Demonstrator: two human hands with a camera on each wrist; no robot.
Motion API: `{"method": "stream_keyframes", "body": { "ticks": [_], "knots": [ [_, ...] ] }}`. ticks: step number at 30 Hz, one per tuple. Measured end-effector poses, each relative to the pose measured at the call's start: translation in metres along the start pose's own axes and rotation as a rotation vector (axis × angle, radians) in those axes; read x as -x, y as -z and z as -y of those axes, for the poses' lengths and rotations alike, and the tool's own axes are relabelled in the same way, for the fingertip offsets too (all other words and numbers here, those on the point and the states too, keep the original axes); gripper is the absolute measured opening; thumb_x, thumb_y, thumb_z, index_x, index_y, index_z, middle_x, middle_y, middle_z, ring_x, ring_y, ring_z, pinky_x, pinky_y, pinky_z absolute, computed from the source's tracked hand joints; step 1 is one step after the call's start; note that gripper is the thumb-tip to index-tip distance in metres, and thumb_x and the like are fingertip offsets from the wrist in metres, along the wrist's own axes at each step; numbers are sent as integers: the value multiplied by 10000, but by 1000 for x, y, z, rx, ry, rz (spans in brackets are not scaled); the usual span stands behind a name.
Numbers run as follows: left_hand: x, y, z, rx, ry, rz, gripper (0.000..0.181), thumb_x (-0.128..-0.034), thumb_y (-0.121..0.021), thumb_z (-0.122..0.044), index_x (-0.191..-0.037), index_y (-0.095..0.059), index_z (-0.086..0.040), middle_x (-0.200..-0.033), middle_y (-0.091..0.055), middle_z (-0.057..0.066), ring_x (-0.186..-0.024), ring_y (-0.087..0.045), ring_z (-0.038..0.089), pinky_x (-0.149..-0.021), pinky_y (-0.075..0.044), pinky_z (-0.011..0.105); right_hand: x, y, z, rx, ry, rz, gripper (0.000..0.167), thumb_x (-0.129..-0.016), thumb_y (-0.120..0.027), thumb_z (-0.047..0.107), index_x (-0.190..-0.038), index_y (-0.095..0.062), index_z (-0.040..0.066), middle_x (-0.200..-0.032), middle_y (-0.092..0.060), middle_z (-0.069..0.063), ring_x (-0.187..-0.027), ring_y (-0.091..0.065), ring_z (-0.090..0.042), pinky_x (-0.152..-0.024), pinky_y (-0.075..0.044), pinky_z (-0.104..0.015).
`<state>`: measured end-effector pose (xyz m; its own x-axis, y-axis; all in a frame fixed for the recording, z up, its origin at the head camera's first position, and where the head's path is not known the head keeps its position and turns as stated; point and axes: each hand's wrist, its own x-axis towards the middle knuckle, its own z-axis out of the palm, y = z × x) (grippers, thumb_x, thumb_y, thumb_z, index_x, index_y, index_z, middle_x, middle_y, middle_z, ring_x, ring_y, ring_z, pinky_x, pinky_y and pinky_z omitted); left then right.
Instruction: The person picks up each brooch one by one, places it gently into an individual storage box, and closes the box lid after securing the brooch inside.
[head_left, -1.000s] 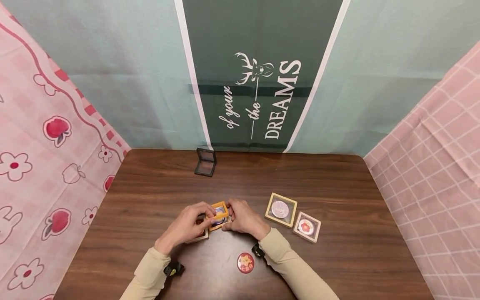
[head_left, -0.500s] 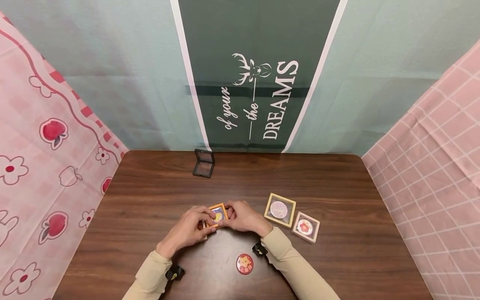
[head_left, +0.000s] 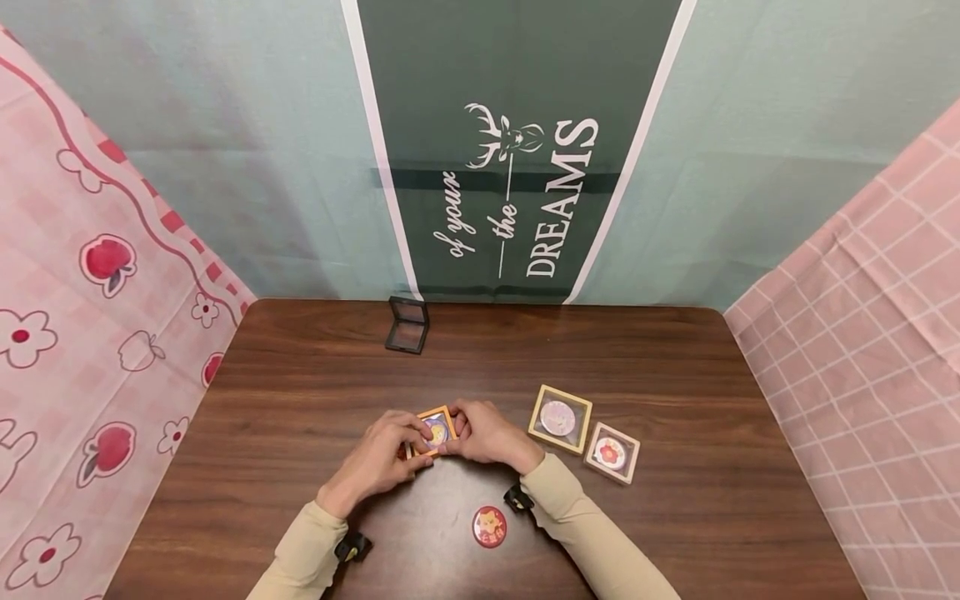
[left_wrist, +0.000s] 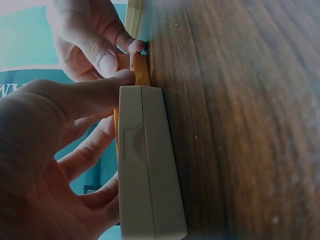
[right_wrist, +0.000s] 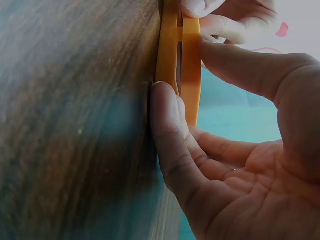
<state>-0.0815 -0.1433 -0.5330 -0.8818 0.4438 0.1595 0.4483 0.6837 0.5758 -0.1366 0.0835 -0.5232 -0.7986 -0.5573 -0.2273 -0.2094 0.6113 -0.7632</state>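
In the head view, a small orange-framed display case (head_left: 453, 426) with a round blue-and-yellow badge (head_left: 437, 432) inside lies between both hands. My left hand (head_left: 377, 457) holds its left side, thumb at the front edge and fingers over the top. My right hand (head_left: 491, 434) grips its right side between thumb and fingers. In the right wrist view, the orange case stands edge-on, its two halves together with a narrow dark gap between them. Beneath the left hand, mostly hidden from above, sits a cream-framed case (left_wrist: 142, 165), beside the orange one in the left wrist view.
A loose red round badge (head_left: 490, 527) lies near the front. To the right are a yellow-framed case (head_left: 574, 444) with a lilac badge and a pink-framed case (head_left: 632, 463) with a flower badge. An open black case (head_left: 407, 324) stands at the back of the wooden table (head_left: 660, 367).
A second ago the orange case's lid stood raised; it has come down over the badge. Since half a second ago the hands have barely moved.
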Motion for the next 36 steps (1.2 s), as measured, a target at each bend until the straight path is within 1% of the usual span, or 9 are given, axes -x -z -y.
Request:
{"method": "stream_keyframes", "body": {
  "ticks": [6,14,20,23,29,36],
  "knots": [
    [0,0,-1,-24,1,-2,141,-820,-935,-165,-773,-810,-209,-1037,-747,-91,-1097,-647,193,-958,-533,474,-1,-2,1,12,-14,-15,476,-851,-924,243,-1191,-660,39,-832,-643,23,-675,-593,-31,-629,-490,-203],
    [-1,-1,-2,-29,-4,-19,141,-795,-955,-167,-762,-821,-193,-1009,-745,-104,-1088,-661,183,-948,-551,445,-1,-5,1,28,-51,-28,494,-848,-928,253,-1199,-657,35,-834,-640,22,-674,-577,-26,-630,-481,-209],
    [0,-1,-3,-49,-12,-31,149,-786,-959,-165,-754,-815,-192,-1003,-752,-89,-1089,-670,189,-936,-557,445,-1,-5,3,19,-50,-31,498,-844,-931,239,-1203,-658,29,-828,-666,-11,-651,-577,-38,-609,-463,-208],
    [-1,-1,-3,-57,-12,-30,169,-781,-962,-163,-736,-802,-198,-988,-750,-96,-1077,-676,181,-926,-563,445,0,-5,4,14,-53,-36,501,-838,-935,232,-1204,-658,32,-831,-668,-3,-649,-581,-32,-609,-465,-203],
    [-2,0,-4,-65,6,-26,203,-778,-963,-156,-704,-785,-220,-963,-749,-122,-1049,-691,159,-909,-573,447,0,-5,4,-9,-47,-40,501,-820,-945,198,-1189,-659,15,-814,-656,16,-642,-596,-26,-601,-485,-200],
    [-3,2,-8,-67,39,-13,206,-774,-966,-155,-710,-782,-223,-969,-755,-116,-1052,-693,157,-925,-573,444,1,-5,5,0,-46,-44,507,-827,-941,212,-1200,-659,17,-811,-649,17,-645,-584,-35,-603,-476,-204]
  ]
}}
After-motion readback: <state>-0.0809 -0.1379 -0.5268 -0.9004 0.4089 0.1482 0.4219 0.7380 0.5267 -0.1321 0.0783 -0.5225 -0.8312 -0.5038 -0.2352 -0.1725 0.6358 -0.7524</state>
